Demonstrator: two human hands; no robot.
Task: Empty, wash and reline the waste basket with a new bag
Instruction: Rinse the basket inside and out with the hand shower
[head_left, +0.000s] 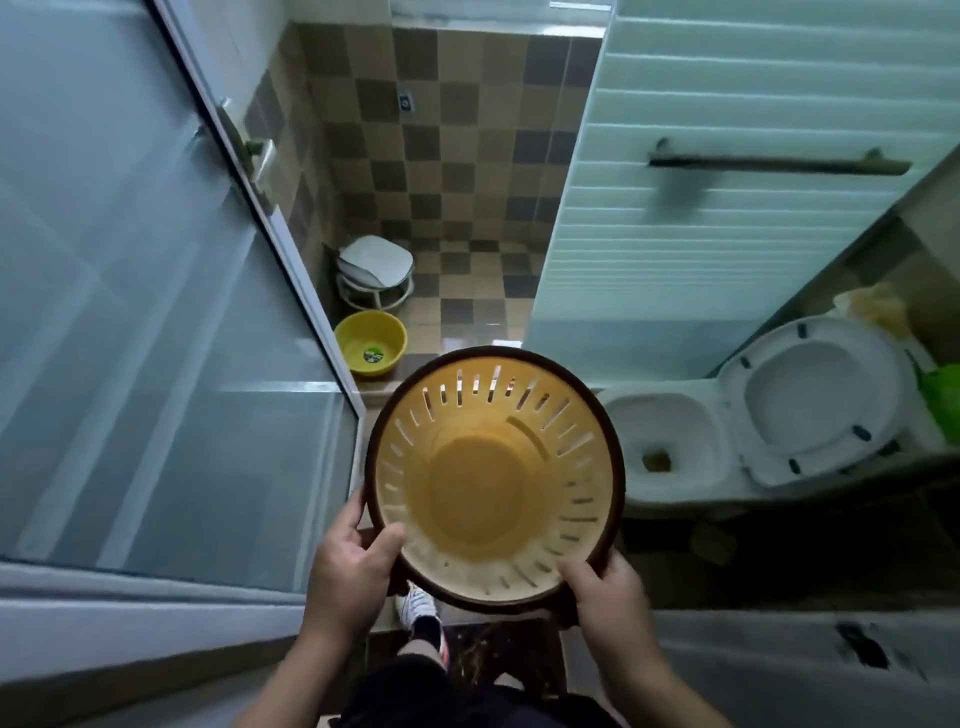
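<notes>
A round yellow waste basket (488, 483) with slotted sides and a dark brown rim is held up in front of me, its open mouth facing the camera. Nothing lies inside it and no bag lines it. My left hand (353, 566) grips the rim at the lower left, thumb inside the basket. At the lower right, my right hand (608, 587) grips the rim with its thumb over the edge.
A glass shower door (156, 312) stands open on the left. Beyond it, a yellow basin (370, 349) and a white stool (375, 270) sit on the checkered tile floor. A toilet (727, 441) with raised seat is at the right. My shoe (415, 608) shows below the basket.
</notes>
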